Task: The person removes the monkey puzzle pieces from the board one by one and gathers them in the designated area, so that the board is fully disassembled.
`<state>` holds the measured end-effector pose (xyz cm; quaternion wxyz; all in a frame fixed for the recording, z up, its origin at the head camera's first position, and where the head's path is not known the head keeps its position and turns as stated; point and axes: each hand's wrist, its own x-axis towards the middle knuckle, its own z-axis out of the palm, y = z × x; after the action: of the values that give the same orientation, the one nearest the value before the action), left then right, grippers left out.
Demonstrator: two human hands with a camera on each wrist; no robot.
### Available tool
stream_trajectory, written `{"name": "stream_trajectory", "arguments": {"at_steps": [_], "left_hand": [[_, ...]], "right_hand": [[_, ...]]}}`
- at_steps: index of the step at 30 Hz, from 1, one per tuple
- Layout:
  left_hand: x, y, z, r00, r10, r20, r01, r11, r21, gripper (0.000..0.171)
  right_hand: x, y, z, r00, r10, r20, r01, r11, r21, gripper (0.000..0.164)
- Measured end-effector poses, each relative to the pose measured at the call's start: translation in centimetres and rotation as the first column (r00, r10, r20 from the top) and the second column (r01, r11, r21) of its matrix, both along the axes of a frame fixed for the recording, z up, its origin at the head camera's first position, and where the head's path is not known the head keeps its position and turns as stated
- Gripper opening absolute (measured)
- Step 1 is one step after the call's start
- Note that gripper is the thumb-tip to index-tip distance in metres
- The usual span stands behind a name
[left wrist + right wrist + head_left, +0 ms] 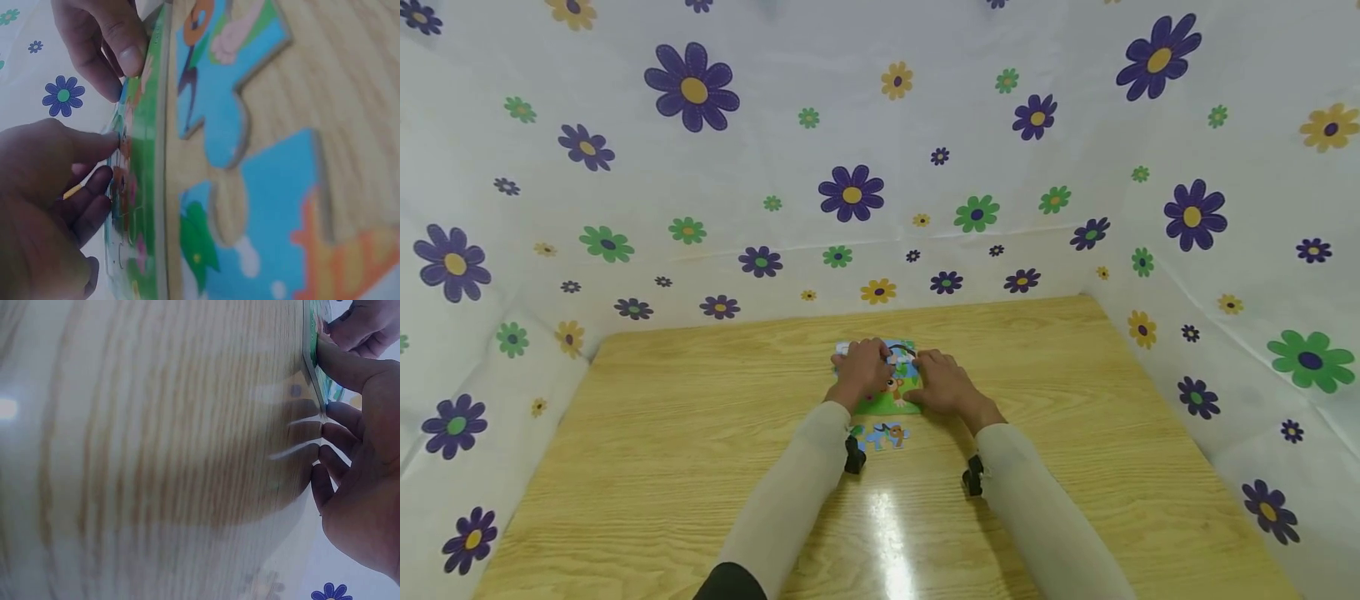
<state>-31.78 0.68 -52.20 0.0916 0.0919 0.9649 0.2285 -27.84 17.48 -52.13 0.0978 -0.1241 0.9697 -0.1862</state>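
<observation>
Down low, nearest to us, two cream sleeves (790, 508) reach forward over a glossy wood-grain tabletop (662, 467), with a small black wrist mount (854, 457) at the inner side of each. Just beyond, we see loose jigsaw pieces (897, 436) lying on the wood; one shows green leaves on blue and another, beside it, a pink hand. Past them, toward the far half of the tabletop, lies a jigsaw puzzle (886, 407) with a monkey above green grass, partly covered by our hands. Our right hand (946, 384) clasps nothing: its thumb lies on the puzzle's right border, while the other fingertips rest along that edge and on the wood beside it. Our left hand (861, 372) bends over the puzzle's left part, thumb and bent fingers at its surface; we cannot tell whether a piece is pinched between them. Farther back, a white cloth (760, 158) rises behind the tabletop and along both sides, printed with purple, green and yellow flowers (692, 88).
</observation>
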Motion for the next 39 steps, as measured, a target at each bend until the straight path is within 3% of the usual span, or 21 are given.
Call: {"name": "stream_trajectory", "arguments": {"at_steps": [7,11,17,25,34,39], "left_hand": [[0.2,-0.4,-0.5,0.999,0.027,-0.033,-0.021,0.987,0.161,0.012],[0.1,-0.7,-0.4,0.997,0.036,-0.061,-0.022,0.975,0.222,0.021],[0.2,-1.0,-0.4,0.997,0.041,-0.059,-0.028,0.980,0.195,0.041],[0.6,-1.3,0.0,0.997,0.039,-0.072,-0.028,0.987,0.158,0.041],[1.7,-2.4,0.3,0.994,0.067,-0.085,-0.046,0.973,0.226,0.042],[2.4,-3.0,0.1,0.996,0.045,-0.081,-0.028,0.978,0.206,0.042]], "right_hand": [[0.0,0.2,-0.1,1.000,0.014,-0.009,-0.014,1.000,0.006,0.069],[0.0,0.3,0.0,1.000,0.005,0.003,-0.005,1.000,0.010,0.070],[-0.1,0.3,-0.1,1.000,0.001,-0.002,-0.001,1.000,-0.001,0.068],[0.0,0.2,0.0,1.000,-0.014,0.020,0.014,1.000,-0.010,0.068],[-0.1,0.0,0.1,1.000,-0.002,0.013,0.002,1.000,-0.003,0.067],[-0.1,0.0,0.0,1.000,-0.002,0.005,0.002,1.000,0.004,0.067]]}}
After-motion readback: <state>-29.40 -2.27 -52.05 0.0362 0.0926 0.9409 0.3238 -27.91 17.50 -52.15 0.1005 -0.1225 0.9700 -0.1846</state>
